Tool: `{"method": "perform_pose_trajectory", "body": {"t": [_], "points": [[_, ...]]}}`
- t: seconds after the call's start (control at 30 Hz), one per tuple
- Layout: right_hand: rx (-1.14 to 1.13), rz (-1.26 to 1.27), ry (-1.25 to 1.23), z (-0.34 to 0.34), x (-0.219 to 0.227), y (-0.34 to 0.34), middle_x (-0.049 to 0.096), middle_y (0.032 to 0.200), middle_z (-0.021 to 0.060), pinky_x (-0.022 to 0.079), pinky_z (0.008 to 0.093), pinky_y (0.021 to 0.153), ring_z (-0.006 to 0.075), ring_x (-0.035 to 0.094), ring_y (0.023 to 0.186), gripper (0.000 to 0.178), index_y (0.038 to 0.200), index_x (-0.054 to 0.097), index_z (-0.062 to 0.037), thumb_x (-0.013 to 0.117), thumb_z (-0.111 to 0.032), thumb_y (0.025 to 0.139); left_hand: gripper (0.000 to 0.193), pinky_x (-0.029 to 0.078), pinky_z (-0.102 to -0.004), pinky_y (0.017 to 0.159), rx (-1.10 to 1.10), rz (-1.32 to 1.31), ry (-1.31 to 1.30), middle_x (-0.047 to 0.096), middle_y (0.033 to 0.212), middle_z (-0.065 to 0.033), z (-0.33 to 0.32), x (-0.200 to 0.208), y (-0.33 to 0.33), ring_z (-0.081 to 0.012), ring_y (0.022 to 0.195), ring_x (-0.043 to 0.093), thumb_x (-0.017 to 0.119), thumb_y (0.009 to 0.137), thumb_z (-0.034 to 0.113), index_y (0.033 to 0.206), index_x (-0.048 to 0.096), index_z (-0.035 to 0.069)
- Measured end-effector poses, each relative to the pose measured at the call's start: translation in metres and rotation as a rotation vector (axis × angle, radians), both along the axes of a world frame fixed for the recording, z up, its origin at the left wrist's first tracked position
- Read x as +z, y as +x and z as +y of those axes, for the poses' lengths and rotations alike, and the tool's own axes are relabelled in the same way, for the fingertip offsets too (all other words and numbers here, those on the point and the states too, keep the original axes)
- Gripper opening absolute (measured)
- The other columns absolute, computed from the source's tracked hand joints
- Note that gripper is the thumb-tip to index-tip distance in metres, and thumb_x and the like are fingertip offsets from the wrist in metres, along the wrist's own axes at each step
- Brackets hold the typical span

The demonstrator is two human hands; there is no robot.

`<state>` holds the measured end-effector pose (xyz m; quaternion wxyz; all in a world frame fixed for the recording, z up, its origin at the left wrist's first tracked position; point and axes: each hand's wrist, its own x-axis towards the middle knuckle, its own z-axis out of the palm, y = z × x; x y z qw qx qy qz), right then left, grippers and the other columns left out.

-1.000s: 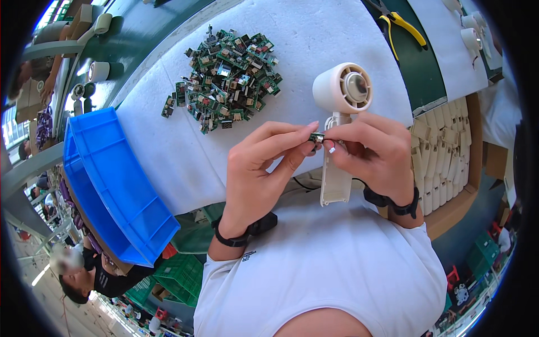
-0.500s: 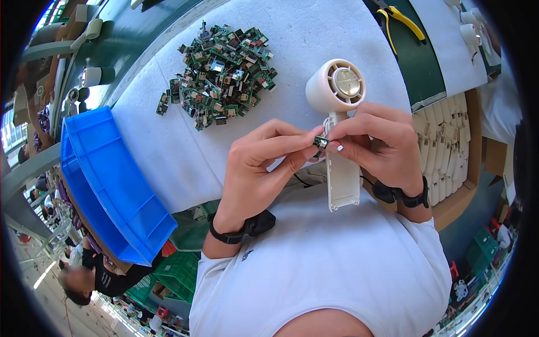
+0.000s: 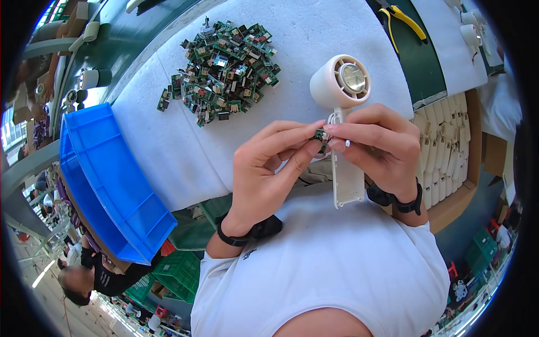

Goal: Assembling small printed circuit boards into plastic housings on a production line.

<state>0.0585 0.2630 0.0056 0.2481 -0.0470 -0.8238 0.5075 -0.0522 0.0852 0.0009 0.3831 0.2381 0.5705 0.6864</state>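
Between the thumb and fingers of my left hand (image 3: pixel 264 163) is a small green circuit board (image 3: pixel 321 136). My right hand (image 3: pixel 384 146) is closed in a pinch at the board's right edge, its fingertips meeting those of the left; what they grip there is hidden. A small white piece (image 3: pixel 347 144), perhaps a connector, shows by the right fingers. Behind the hands lies a white handheld fan (image 3: pixel 331 84), its round head away from me and its open, hollow handle (image 3: pixel 348 182) pointing toward my body. Thin wires (image 3: pixel 332 118) show at the fan's neck.
A heap of green circuit boards (image 3: pixel 227 73) lies on the white foam sheet (image 3: pixel 292 45). At the left stands a blue bin (image 3: pixel 118 180). Yellow-handled pliers (image 3: pixel 407 22) lie at the far right, and a carton (image 3: pixel 469 185) of white handle parts (image 3: pixel 443 146) stands at the right.
The fan has shifted slightly right and away from me. Both hands have moved a little, still meeting at the circuit board, which has turned slightly.
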Motion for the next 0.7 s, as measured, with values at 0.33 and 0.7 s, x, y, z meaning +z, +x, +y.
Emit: {"method": "perform_pose_trajectory", "body": {"t": [0.33,0.7], "points": [[0.017,0.038,0.054,0.003,-0.005,0.002,0.071,0.089,0.0092,0.052,0.0246,0.059,0.0155,0.068,0.074,0.027,0.099,0.077,-0.0042,0.085,0.002,0.074,0.031,0.057,-0.0285,0.09,0.044,-0.12,0.014,0.065,0.116,-0.013,-0.003,-0.006,0.003,-0.017,0.105,0.066,0.062,0.095,-0.009,0.126,0.067,-0.004],[0.009,-0.001,0.025,-0.004,-0.001,-0.004,0.073,0.088,0.008,0.056,0.0254,0.061,0.0163,0.07,0.07,0.022,0.099,0.078,-0.0037,0.083,-0.003,0.078,0.031,0.058,-0.0289,0.091,0.032,-0.155,0.02,0.065,0.117,-0.0135,-0.003,-0.006,0.003,-0.0188,0.107,0.068,0.061,0.096,-0.008,0.126,0.065,-0.004]]}}
